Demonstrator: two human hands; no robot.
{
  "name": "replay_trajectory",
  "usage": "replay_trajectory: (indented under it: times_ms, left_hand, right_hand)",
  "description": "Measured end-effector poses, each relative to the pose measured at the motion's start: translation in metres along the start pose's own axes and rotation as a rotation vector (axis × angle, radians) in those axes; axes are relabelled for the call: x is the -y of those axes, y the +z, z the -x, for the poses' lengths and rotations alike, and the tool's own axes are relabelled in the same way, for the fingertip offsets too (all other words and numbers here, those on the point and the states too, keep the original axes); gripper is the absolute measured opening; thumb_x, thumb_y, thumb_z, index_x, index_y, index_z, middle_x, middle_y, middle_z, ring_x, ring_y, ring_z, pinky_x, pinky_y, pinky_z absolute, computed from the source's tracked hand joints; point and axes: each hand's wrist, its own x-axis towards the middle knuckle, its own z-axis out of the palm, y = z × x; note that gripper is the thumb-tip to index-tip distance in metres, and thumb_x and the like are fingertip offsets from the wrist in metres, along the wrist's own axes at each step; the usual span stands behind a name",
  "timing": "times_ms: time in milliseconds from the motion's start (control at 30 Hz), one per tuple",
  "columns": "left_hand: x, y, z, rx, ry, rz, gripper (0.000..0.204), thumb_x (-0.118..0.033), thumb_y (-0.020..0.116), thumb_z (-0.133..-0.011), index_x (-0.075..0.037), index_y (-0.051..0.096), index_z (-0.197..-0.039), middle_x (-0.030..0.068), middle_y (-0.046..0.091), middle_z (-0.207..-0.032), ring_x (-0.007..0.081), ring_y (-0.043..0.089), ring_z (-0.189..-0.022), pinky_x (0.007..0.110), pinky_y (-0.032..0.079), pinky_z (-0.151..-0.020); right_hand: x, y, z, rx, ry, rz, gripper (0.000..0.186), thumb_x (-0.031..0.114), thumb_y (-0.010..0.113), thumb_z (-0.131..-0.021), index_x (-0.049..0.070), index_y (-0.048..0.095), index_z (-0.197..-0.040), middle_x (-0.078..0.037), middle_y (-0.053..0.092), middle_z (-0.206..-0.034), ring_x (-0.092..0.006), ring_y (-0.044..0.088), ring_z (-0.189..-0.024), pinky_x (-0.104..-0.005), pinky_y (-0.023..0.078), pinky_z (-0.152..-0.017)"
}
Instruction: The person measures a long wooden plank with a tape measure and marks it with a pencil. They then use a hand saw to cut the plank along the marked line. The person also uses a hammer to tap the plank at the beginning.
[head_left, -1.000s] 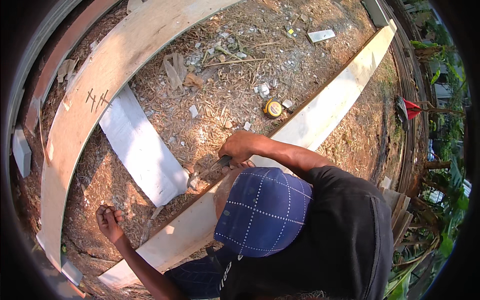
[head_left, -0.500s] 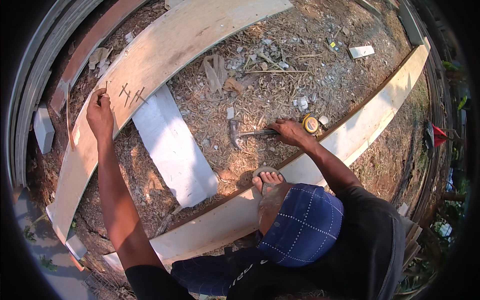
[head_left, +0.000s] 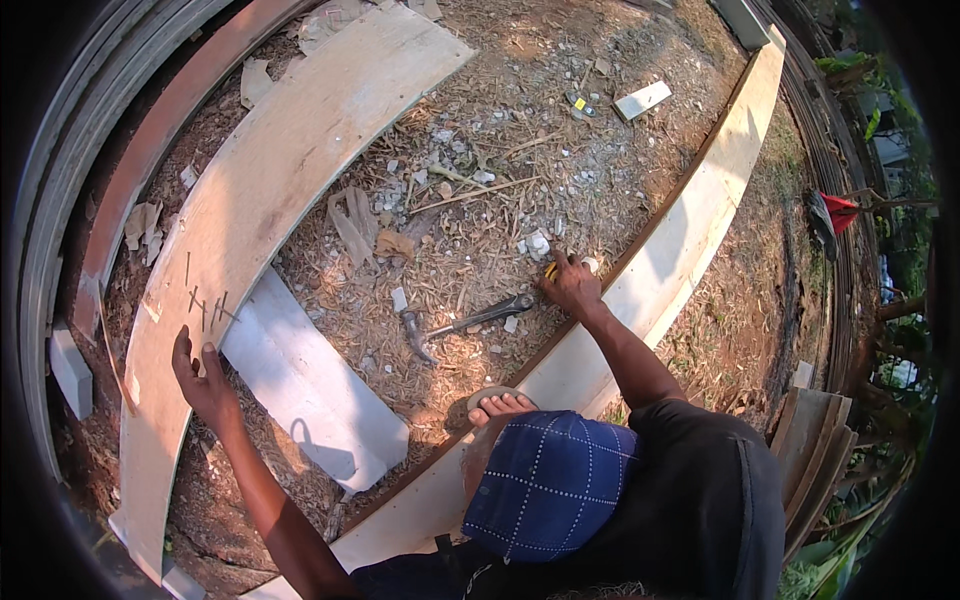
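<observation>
Right of centre, the right hand [head_left: 573, 287], grip too hidden to tell, should wrap the yellow tape measure [head_left: 550, 271] fully, the left hand [head_left: 207, 388], fingers spread, avoiding the nails [head_left: 221, 305] at left.

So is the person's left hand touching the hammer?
Apart: the head view plainly shows the white board and some littered ground between the left hand and the hammer.

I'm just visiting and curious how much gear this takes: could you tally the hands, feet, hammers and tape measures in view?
Hands: 2 (left hand, right hand)
Foot: 1
Hammer: 1
Tape measure: 1, mostly hidden by the right hand
Total: 5
</observation>
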Motion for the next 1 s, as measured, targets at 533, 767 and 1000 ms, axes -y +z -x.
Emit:
replay_trajectory:
  times_ms: [533, 767, 1000]
  left_hand:
    - [-0.078, -0.198, 0.154, 0.362, -0.46, 0.322, 0.038, -0.017, 0.068, -0.097, 0.002, 0.062, -0.13, 0.0098, 0.072, -0.107, 0.0176, 0.066, -0.101, 0.034, 0.052, -0.089]
    - [-0.189, -0.277, 0.221, 0.513, -0.676, 0.614, 0.033, -0.013, 0.067, -0.097, 0.001, 0.065, -0.127, 0.0111, 0.071, -0.119, 0.0172, 0.066, -0.108, 0.032, 0.05, -0.097]
    - [-0.407, -0.379, 0.207, 0.67, -1.055, 1.137, 0.049, -0.027, 0.051, -0.108, 0.004, 0.044, -0.145, 0.0186, 0.063, -0.128, 0.026, 0.07, -0.106, 0.036, 0.057, -0.091]
  right_hand:
    - [0.113, -0.186, 0.068, 0.418, 0.012, -1.315, 0.053, 0.037, 0.052, -0.098, 0.001, 0.06, -0.136, -0.018, 0.07, -0.12, -0.0316, 0.071, -0.102, -0.0449, 0.057, -0.089]
    - [0.224, -0.394, 0.231, 1.281, -0.183, -1.946, 0.081, 0.068, 0.047, -0.098, 0.01, 0.039, -0.155, -0.018, 0.063, -0.13, -0.0362, 0.067, -0.114, -0.0569, 0.059, -0.092]
    - [0.234, -0.512, 0.391, 1.018, -0.718, -0.716, 0.075, 0.052, 0.057, -0.103, 0.009, 0.031, -0.158, -0.022, 0.047, -0.148, -0.0313, 0.048, -0.137, -0.0407, 0.041, -0.112]
